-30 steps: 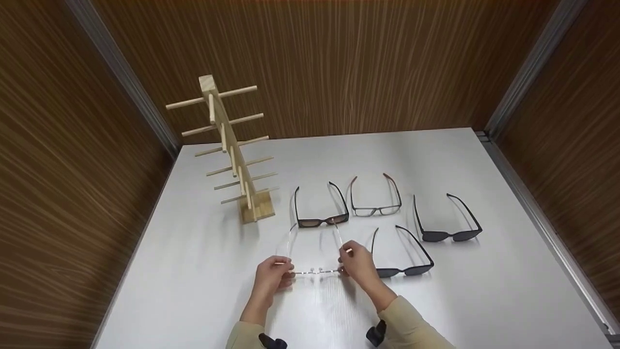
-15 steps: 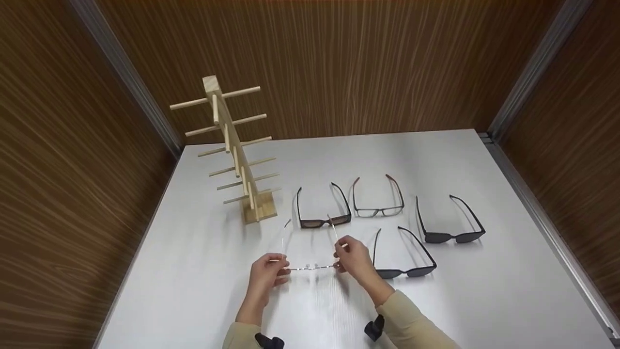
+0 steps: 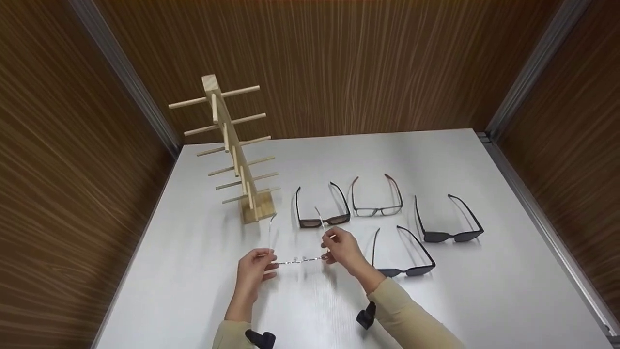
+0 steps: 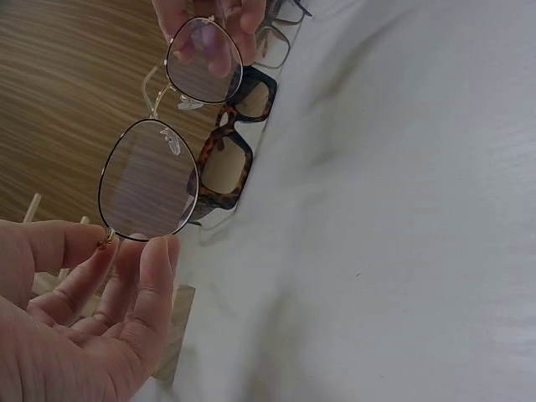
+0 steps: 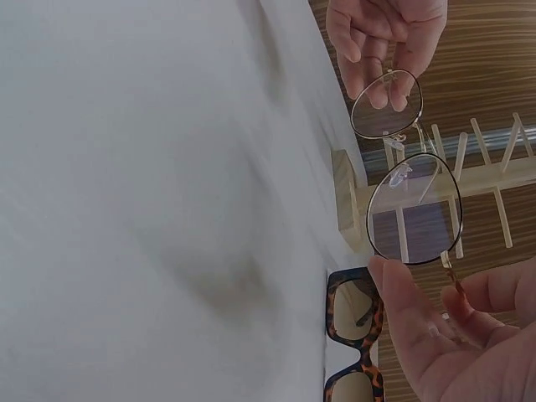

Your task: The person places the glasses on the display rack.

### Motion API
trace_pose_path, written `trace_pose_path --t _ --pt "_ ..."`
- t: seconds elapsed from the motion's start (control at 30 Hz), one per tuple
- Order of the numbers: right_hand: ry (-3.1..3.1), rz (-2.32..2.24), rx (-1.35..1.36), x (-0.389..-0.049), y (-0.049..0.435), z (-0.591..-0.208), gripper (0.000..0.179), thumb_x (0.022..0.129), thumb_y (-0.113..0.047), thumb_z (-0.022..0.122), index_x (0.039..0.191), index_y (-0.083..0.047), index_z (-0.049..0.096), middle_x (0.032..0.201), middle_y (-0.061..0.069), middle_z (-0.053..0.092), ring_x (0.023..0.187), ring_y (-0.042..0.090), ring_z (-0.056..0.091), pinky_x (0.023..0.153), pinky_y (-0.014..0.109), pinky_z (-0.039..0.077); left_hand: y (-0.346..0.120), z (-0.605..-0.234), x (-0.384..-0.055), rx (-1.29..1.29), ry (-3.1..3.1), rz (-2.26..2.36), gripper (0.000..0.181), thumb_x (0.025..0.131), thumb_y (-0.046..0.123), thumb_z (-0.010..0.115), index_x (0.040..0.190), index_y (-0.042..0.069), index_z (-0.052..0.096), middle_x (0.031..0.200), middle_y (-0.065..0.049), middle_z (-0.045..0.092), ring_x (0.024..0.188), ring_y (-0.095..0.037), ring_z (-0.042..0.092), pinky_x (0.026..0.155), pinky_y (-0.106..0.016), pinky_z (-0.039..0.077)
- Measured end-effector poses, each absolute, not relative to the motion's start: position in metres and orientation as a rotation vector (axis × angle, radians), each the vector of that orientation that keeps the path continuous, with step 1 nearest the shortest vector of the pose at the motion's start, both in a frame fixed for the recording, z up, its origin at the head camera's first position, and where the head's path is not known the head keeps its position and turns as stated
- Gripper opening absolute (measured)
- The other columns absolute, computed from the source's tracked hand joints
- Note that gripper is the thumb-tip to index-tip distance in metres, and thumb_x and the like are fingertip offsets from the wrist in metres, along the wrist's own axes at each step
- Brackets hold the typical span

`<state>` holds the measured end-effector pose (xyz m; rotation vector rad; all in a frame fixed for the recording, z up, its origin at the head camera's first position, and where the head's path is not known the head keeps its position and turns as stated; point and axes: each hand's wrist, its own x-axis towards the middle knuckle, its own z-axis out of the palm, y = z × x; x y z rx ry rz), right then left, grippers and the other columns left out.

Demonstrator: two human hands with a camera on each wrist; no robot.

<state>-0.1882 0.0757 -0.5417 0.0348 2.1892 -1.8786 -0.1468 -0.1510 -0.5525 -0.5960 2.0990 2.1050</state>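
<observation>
Thin metal-rimmed eyeglasses (image 4: 149, 180) with clear lenses hang above the table, temples unfolded and pointing away from me. My left hand (image 3: 254, 271) pinches them at the left hinge, my right hand (image 3: 343, 249) at the right hinge. The left wrist view shows the dark rims and clear nose pads, with left fingertips at the frame's corner. Just beyond, tortoiseshell sunglasses (image 3: 323, 221) lie on the table, partly crossed by the right temple in the head view. A wooden eyewear rack (image 3: 232, 145) with several pairs of pegs stands at the left back, its pegs bare.
Red-templed clear eyeglasses (image 3: 378, 212) lie at the back. Black sunglasses (image 3: 453, 237) lie farther right, and another black pair (image 3: 407, 271) is beside my right forearm, partly hidden by it. Wood-grain panels (image 3: 339, 68) wall the white table (image 3: 160, 271) on three sides.
Both hands have moved left and slightly away from me, carrying the metal-rimmed eyeglasses nearer to the rack. The other glasses and the rack stay where they were.
</observation>
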Motion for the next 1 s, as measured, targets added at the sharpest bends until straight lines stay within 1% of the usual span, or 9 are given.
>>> trace_pose_path --t 0.1,0.23,0.33,0.47,0.77,0.9,1.0 --pt "2.144 -1.895 0.026 -0.191 0.072 -0.542 0.016 0.094 -0.008 0.052 0.101 0.007 0.052 0.088 0.023 0.06 0.059 0.023 0.064 0.052 0.036 0.054 -0.155 -0.551 -0.147 -0.606 2.101 2.112 0.026 0.089 0.009 0.061 0.109 -0.006 0.057 0.099 -0.021 0.062 0.082 -0.026 0.065 0.066 -0.035 0.055" --pt "2.086 -1.909 0.038 -0.195 0.068 -0.54 0.015 0.094 -0.008 0.052 0.101 0.005 0.052 0.086 0.021 0.06 0.059 0.024 0.065 0.053 0.036 0.055 -0.159 -0.549 -0.148 -0.606 2.118 2.121 0.027 0.088 0.009 0.061 0.109 -0.007 0.057 0.098 -0.021 0.063 0.081 -0.027 0.066 0.066 -0.035 0.055" --pt "2.076 -1.902 0.056 -0.198 0.065 -0.537 0.013 0.094 -0.008 0.052 0.101 0.003 0.053 0.086 0.021 0.061 0.06 0.025 0.066 0.053 0.036 0.055 -0.161 -0.547 -0.149 -0.616 2.128 2.121 0.026 0.088 0.01 0.062 0.108 -0.006 0.057 0.098 -0.021 0.063 0.082 -0.026 0.066 0.065 -0.033 0.055" --pt "2.058 -1.902 0.046 -0.202 0.06 -0.532 0.015 0.094 -0.009 0.052 0.101 0.004 0.053 0.086 0.022 0.062 0.062 0.027 0.066 0.054 0.037 0.055 -0.166 -0.544 -0.152 -0.627 2.135 2.123 0.024 0.089 0.01 0.062 0.108 -0.004 0.058 0.099 -0.021 0.063 0.083 -0.027 0.065 0.064 -0.032 0.055" --pt "2.036 -1.882 0.025 -0.215 0.051 -0.523 0.015 0.094 -0.01 0.053 0.1 0.004 0.054 0.087 0.02 0.064 0.072 0.035 0.067 0.058 0.038 0.055 -0.174 -0.535 -0.158 -0.648 2.161 2.135 0.025 0.089 0.01 0.061 0.109 -0.003 0.057 0.096 -0.015 0.063 0.087 -0.03 0.064 0.066 -0.034 0.055" --pt "2.016 -1.881 0.02 -0.22 0.046 -0.522 0.018 0.094 -0.011 0.054 0.102 0.005 0.054 0.09 0.023 0.064 0.076 0.037 0.066 0.06 0.04 0.055 -0.177 -0.533 -0.16 -0.652 2.167 2.144 0.027 0.088 0.011 0.062 0.11 -0.004 0.056 0.1 -0.017 0.062 0.088 -0.031 0.064 0.065 -0.033 0.055" --pt "2.009 -1.87 0.016 -0.223 0.042 -0.522 0.02 0.094 -0.011 0.053 0.103 0.006 0.054 0.09 0.023 0.064 0.076 0.038 0.066 0.06 0.04 0.055 -0.181 -0.532 -0.16 -0.663 2.154 2.155 0.027 0.088 0.011 0.063 0.11 -0.004 0.056 0.1 -0.017 0.062 0.089 -0.033 0.063 0.064 -0.033 0.055"
